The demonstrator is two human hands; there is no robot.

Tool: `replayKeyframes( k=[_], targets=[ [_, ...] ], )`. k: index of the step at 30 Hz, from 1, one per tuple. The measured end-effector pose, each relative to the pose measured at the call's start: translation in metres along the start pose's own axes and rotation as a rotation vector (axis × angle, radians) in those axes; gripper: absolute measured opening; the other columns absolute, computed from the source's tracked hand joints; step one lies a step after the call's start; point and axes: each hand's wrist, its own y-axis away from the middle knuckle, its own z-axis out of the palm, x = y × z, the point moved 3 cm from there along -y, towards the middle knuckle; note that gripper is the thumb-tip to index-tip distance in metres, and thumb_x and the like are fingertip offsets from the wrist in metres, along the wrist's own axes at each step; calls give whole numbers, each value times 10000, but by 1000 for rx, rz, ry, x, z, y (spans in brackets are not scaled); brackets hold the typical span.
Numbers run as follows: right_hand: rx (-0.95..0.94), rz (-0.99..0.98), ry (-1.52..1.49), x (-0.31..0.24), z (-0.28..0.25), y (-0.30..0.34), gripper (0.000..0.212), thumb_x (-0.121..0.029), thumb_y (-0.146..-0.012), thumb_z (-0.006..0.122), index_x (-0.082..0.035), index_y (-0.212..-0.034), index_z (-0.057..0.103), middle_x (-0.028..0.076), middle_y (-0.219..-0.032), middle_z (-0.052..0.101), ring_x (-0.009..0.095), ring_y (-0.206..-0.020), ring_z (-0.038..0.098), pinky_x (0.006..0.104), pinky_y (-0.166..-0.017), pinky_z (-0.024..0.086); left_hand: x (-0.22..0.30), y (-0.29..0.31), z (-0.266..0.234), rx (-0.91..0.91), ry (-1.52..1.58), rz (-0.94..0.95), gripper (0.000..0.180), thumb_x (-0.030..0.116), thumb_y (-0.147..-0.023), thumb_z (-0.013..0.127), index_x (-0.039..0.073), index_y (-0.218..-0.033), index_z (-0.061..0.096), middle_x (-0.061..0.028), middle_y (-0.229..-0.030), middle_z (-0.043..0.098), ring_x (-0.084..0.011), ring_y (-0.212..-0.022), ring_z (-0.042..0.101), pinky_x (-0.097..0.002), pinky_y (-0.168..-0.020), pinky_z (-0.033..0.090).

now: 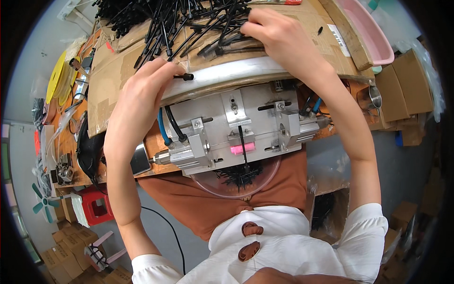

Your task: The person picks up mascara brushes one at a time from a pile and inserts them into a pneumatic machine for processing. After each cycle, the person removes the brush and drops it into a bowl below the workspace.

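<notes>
My left hand [144, 92] is closed around a thin black rod, whose thick black end [187, 76] sticks out to the right of my fingers. At the front of the pile of black rods [189, 28], my right hand [279, 38] pinches toward a slim black rod; its fingertips are partly hidden. Between my forearms stands a metal clamping fixture [215, 135] with two facing cylinder blocks. Another black rod [244, 142] rests upright along its middle, beside a pink piece [242, 148]. Below the fixture, a clear round bowl [272, 180] holds many black rods.
Cardboard [106, 94] covers the bench, with a whitish strip [231, 71] along its front edge. A pink tub [366, 33] stands at the far right, near a metal cup [369, 98]. A yellow spool [59, 78] and a red stool [94, 206] are at left.
</notes>
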Motion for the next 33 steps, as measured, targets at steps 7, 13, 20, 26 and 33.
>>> replayKeyframes(
  k=[7, 13, 20, 26, 33],
  targets=[
    [142, 121, -62, 6, -3, -25, 105, -17, -759, 618, 5, -862, 611, 137, -813, 613, 328, -776, 605, 377, -690, 481, 25, 13, 13, 227, -292, -79, 201, 220, -810, 687, 58, -908, 619, -81, -848, 601, -247, -796, 592, -362, -646, 480],
    [242, 607, -591, 26, -56, 12, 138, -18, -822, 618, 21, -952, 644, 137, -763, 619, 178, -661, 599, 300, -620, 497, 51, 61, 8, 520, 108, -216, 202, -33, -773, 671, 49, -956, 693, -87, -908, 568, -191, -781, 582, -290, -636, 500],
    [290, 806, -1510, 11, -68, 70, 209, -197, -975, 494, -20, -1031, 591, 70, -864, 541, 170, -739, 533, 254, -578, 421, 127, 130, 112, 242, 193, -270, 629, -76, -707, 679, -34, -1309, 501, -107, -952, 556, -243, -851, 525, -326, -739, 468],
    [377, 712, -1517, -12, -77, 81, 373, -323, -997, 455, 11, -1137, 547, 102, -908, 549, 154, -776, 526, 206, -575, 389, 136, 117, 137, 52, 9, -285, 673, -77, -722, 579, -86, -1365, 380, -115, -957, 487, -236, -829, 493, -321, -757, 467],
    [432, 686, -1126, -63, -87, 89, 231, 28, -850, 611, 35, -1080, 587, 167, -951, 658, 155, -750, 603, 228, -558, 472, 137, 113, 136, 20, 62, -328, 740, -32, -740, 673, -27, -1405, 348, -115, -959, 493, -267, -885, 491, -372, -766, 439]
  ],
)
